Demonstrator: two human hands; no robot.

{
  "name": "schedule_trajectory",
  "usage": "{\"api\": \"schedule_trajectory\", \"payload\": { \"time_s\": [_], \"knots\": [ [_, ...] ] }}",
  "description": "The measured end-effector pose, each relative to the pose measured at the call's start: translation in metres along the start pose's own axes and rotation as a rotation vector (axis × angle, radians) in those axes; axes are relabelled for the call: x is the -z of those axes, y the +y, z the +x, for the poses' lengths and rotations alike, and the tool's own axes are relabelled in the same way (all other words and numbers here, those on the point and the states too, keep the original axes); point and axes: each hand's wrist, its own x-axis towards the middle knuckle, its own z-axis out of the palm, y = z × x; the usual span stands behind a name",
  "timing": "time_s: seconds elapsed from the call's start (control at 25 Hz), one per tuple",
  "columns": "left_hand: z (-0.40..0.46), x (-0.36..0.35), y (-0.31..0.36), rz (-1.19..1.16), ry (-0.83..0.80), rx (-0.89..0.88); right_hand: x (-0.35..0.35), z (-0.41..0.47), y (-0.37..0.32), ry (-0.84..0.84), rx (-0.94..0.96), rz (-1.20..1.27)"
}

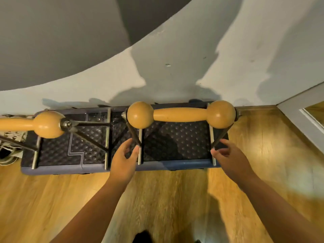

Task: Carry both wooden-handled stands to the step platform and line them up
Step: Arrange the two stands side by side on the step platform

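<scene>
Two stands with yellow wooden handles and dark metal legs rest on the blue step platform point(185, 163) against the wall. The right stand point(180, 114) sits fully in view, its handle running left to right. The left stand point(47, 124) is cut off by the frame's left edge. My left hand point(125, 159) pinches the right stand's left leg near its silver foot bar. My right hand point(229, 155) touches the stand's right leg, fingers curled around it.
The platform has a black studded top and lies on a wooden floor point(52, 199) along a white and grey wall point(175, 67). A white door frame point(301, 111) stands at the right. A patterned bag and cords point(8, 142) lie left of the platform.
</scene>
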Motion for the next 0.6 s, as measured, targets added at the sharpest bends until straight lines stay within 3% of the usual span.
{"api": "schedule_trajectory", "payload": {
  "time_s": [0.28, 0.6],
  "knots": [
    [-0.064, 0.041, 0.094, 0.197, -0.103, -0.097, 0.024, -0.081, -0.11, -0.27, 0.165, -0.195],
    [-0.143, 0.127, 0.186, 0.319, -0.184, -0.438, 0.046, -0.162, -0.177, -0.17, 0.547, -0.388]
  ]
}}
